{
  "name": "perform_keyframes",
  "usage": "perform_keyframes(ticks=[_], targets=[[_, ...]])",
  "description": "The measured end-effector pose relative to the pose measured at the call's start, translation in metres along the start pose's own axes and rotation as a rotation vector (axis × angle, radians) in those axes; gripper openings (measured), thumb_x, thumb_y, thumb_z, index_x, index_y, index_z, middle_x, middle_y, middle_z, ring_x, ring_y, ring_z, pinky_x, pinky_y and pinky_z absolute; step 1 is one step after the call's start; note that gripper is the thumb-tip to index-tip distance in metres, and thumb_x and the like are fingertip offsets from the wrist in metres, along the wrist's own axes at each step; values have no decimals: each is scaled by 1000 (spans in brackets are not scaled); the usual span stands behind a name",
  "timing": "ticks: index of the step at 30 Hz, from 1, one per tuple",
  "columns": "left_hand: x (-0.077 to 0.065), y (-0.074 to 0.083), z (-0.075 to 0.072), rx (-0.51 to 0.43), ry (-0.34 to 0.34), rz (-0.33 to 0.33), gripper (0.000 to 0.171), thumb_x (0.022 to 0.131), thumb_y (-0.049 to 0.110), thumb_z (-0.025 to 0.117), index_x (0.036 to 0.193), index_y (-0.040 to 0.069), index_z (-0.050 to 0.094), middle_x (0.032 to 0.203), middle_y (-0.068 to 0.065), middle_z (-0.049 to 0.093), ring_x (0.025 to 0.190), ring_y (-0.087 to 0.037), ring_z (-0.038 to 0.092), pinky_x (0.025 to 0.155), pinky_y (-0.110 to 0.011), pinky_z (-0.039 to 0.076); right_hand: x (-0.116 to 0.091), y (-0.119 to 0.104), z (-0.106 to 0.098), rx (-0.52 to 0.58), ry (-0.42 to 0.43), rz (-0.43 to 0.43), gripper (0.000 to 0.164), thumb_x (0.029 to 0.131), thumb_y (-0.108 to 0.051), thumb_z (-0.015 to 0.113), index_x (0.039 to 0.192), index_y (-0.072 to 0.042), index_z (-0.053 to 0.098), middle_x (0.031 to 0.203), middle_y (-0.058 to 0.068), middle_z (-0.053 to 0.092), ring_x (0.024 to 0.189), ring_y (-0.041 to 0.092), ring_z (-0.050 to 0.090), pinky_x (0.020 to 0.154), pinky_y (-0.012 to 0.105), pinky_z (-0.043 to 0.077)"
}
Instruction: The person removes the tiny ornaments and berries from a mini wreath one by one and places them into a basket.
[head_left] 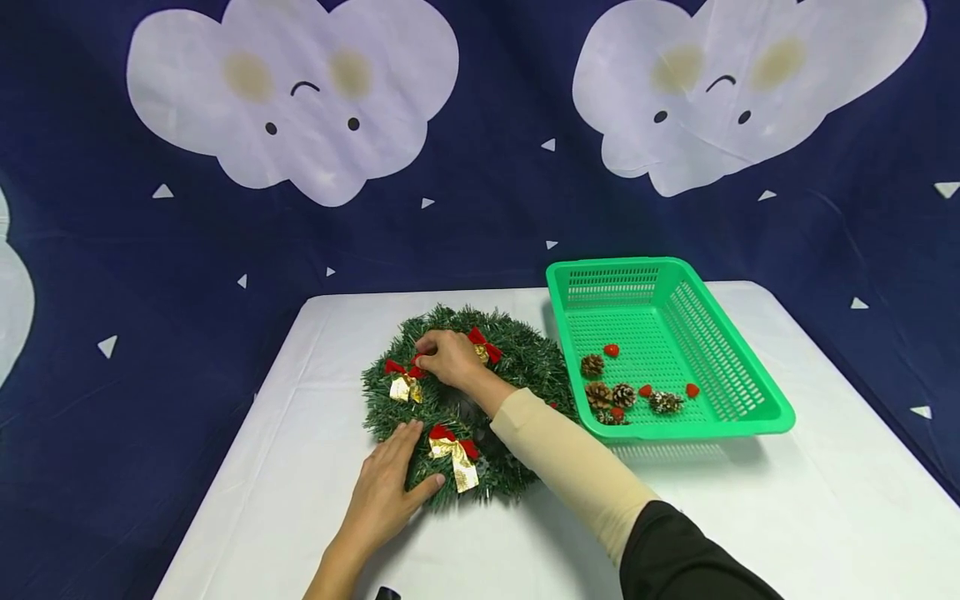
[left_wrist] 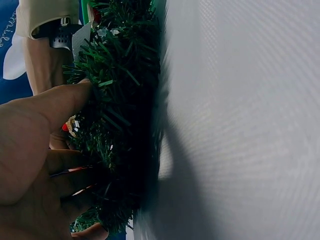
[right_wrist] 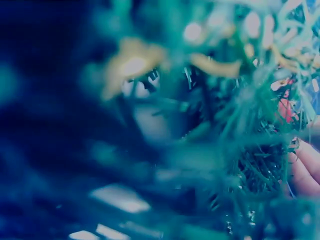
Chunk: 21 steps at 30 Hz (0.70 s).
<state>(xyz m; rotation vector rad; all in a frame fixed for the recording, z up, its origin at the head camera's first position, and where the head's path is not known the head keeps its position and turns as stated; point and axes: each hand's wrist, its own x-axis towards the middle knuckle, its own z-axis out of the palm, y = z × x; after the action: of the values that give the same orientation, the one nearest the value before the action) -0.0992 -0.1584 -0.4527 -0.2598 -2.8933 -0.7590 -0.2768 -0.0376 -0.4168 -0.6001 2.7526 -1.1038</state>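
A green tinsel wreath [head_left: 525, 350] lies on the white table, trimmed with red and gold bows. My right hand [head_left: 452, 360] reaches across it and pinches the red edge of the upper-left bow [head_left: 406, 387] between thumb and fingers. Its fingertips partly cover that edge. My left hand [head_left: 386, 483] rests along the wreath's near left side with fingers extended, beside the front bow [head_left: 454, 457]. In the left wrist view, the thumb [left_wrist: 70, 100] lies against the tinsel. A third bow [head_left: 486, 346] sits just behind my right hand. Blurred tinsel fills most of the right wrist view.
A green plastic basket [head_left: 750, 429] stands right of the wreath, close against it. Inside are several pinecones [head_left: 623, 395] and small red pieces [head_left: 692, 390]. The white tabletop [head_left: 825, 500] ends at a dark blue cloud-print backdrop [head_left: 495, 233].
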Motion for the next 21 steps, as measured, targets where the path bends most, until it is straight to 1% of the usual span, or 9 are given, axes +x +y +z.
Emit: perform_keyframes(ticks=[7, 13, 21], targets=[[0, 0, 1, 3, 0, -3, 78, 82, 44, 68, 145, 10, 37, 149, -13, 41, 139, -31, 36, 109, -58, 30, 1, 1, 1, -26, -1, 8, 25, 90, -23, 65, 114, -17, 67, 110, 1, 70, 95, 15, 66, 77, 25, 55], [0, 0, 0, 6, 2, 2, 78, 82, 45, 68, 145, 10, 37, 149, -13, 41, 139, -31, 36, 110, -58, 30, -1, -1, 0, -46, -14, 26, 25, 90, -21, 65, 114, -16, 67, 111, 2, 69, 98, 16, 65, 78, 27, 55], [0, 0, 1, 9, 15, 11, 78, 82, 44, 69, 144, 9, 39, 148, -13, 42, 139, -31, 37, 109, -57, 31, -2, -1, 0, -127, -41, 6, 28, 88, -23, 68, 115, -16, 66, 113, 3, 68, 101, 17, 64, 83, 29, 54]])
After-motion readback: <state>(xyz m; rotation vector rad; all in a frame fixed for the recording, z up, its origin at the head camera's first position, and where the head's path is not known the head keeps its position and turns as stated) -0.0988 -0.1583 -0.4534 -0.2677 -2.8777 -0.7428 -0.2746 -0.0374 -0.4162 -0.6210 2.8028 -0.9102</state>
